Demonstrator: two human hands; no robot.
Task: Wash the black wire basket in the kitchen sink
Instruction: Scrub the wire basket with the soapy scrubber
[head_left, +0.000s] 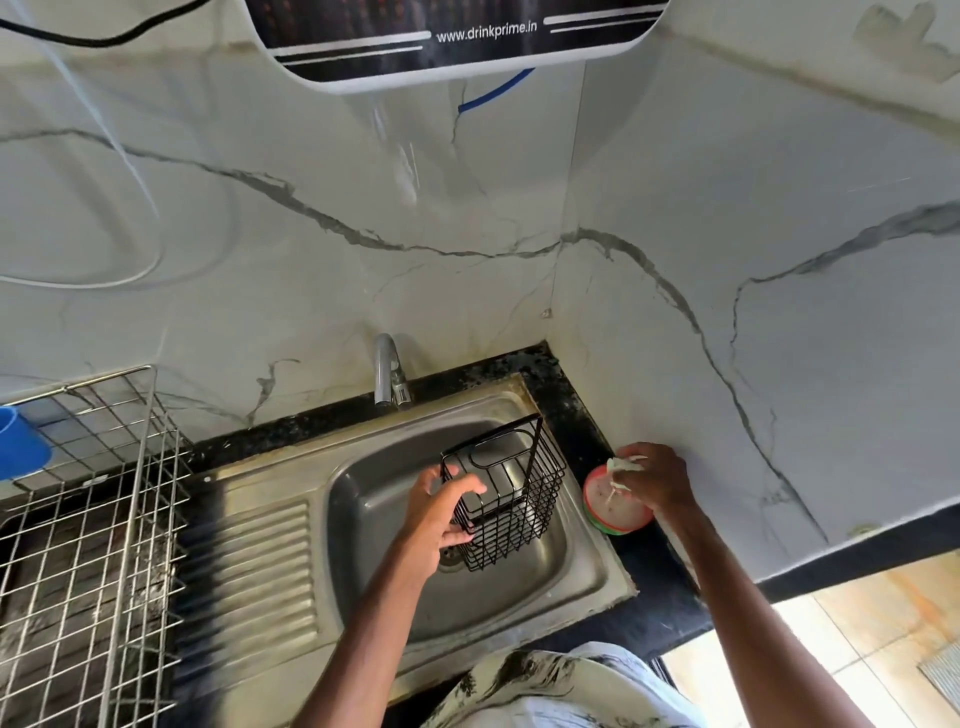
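Note:
The black wire basket (511, 491) hangs tilted over the steel sink bowl (384, 499), above the drain. My left hand (441, 512) grips its left wall with the fingers hooked through the wires. My right hand (652, 478) is over the right counter, closed on a pale scrubber (623, 463) pressed into a round red and green soap tub (615, 506). The chrome tap (389, 376) stands behind the bowl with no water running from it.
A steel wire dish rack (98, 530) fills the left side, with a blue cup (21, 441) at its far left. The ribbed drainboard (260, 566) lies between rack and bowl. Marble wall tiles close the back and right. A water purifier (457, 41) hangs overhead.

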